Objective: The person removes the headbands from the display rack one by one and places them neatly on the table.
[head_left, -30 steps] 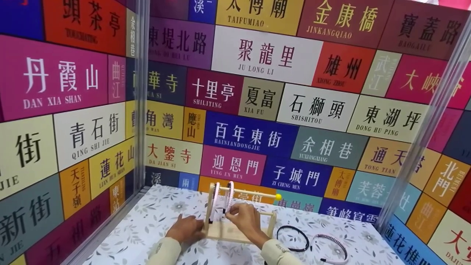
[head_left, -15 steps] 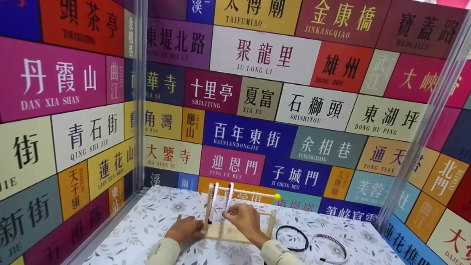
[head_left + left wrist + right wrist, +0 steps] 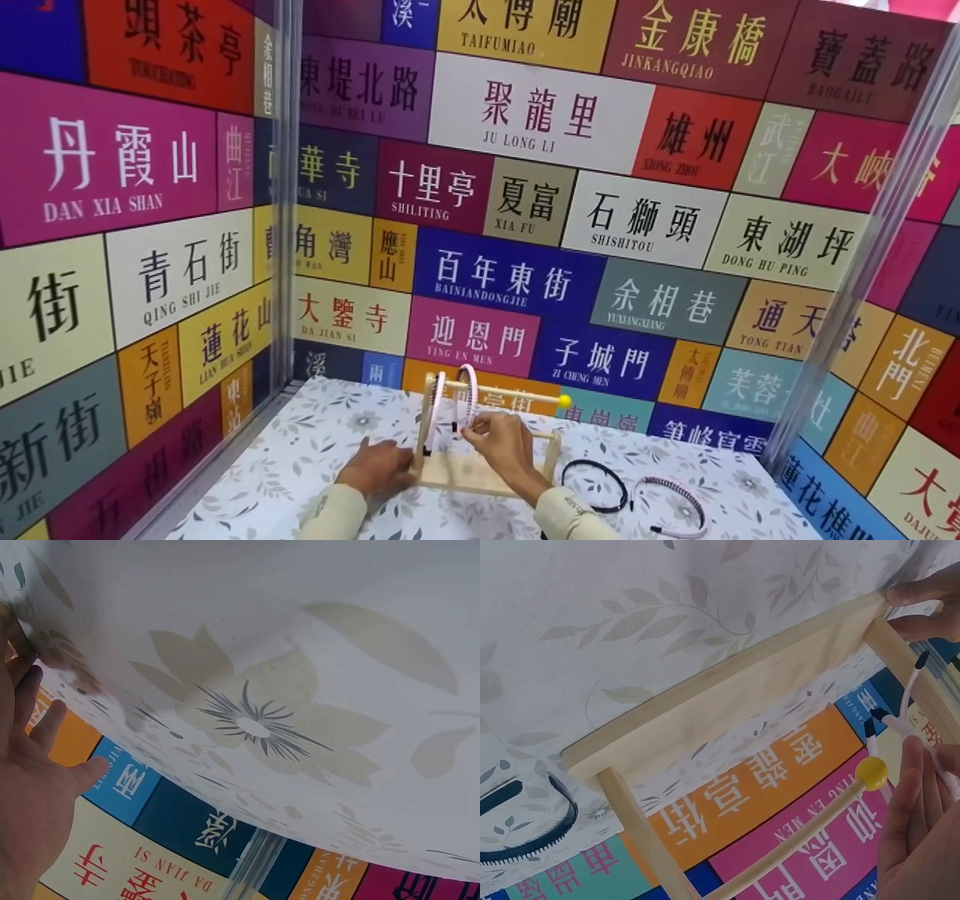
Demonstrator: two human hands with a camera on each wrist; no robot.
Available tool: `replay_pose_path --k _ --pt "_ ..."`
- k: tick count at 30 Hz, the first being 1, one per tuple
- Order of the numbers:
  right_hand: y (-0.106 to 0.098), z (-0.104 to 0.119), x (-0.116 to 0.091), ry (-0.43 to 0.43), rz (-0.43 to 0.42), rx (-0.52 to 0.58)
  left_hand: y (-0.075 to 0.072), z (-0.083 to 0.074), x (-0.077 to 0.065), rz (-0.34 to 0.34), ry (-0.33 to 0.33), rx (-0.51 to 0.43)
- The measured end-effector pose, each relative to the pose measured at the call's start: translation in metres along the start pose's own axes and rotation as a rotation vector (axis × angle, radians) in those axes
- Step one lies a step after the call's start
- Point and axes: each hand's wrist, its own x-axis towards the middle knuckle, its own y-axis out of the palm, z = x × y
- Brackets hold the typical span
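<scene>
A wooden headband rack (image 3: pixel 472 480) stands on the table, its upper rod tipped with a yellow ball (image 3: pixel 871 773). Two pink headbands hang from that rod. My right hand (image 3: pixel 501 446) pinches the lower end of the right-hand pink headband (image 3: pixel 471 394); its black tips show in the right wrist view. The other pink headband (image 3: pixel 436 409) hangs beside the left post. My left hand (image 3: pixel 377 469) holds the left end of the rack's base, thumb on one side and fingers on the other in the right wrist view. Loose fingers of this hand (image 3: pixel 37 780) show in the left wrist view.
Right of the rack, a black headband (image 3: pixel 616 475) and another pink headband (image 3: pixel 687 493) lie on the leaf-patterned tablecloth (image 3: pixel 300 465). Colourful sign-covered panels (image 3: pixel 510 277) enclose the table at the back and sides, joined by metal posts (image 3: pixel 287 187).
The pink headband in my right hand shifts and tilts slightly on the rod, its lower end swinging a little. My left hand stays on the base.
</scene>
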Motion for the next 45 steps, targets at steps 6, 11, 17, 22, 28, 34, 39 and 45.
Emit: replay_pose_path --k 6,11,17,22,28,34,39,45 --pt "-0.011 -0.002 0.005 0.007 -0.004 0.060 -0.001 -0.001 -0.001 -0.011 0.019 -0.004" --pt "-0.021 -0.006 0.010 0.028 0.003 0.073 -0.002 -0.001 -0.001 0.001 0.003 -0.014" --pt "-0.034 -0.010 0.012 0.061 -0.006 0.089 -0.002 -0.002 0.001 0.025 -0.039 -0.031" --pt "-0.045 -0.018 0.012 0.072 -0.003 0.111 0.001 -0.002 0.002 0.031 -0.043 -0.021" --pt "-0.057 -0.030 0.012 0.067 -0.025 0.127 0.002 -0.001 0.003 0.023 -0.035 -0.018" --pt "-0.071 -0.043 0.010 0.085 -0.042 0.093 0.002 0.000 0.005 0.018 -0.016 -0.014" --pt "-0.081 -0.053 0.009 0.107 -0.054 0.099 0.003 0.002 0.005 0.029 -0.038 -0.036" --pt "-0.092 -0.061 0.007 0.117 -0.086 0.092 0.004 0.002 0.005 0.037 -0.058 -0.026"
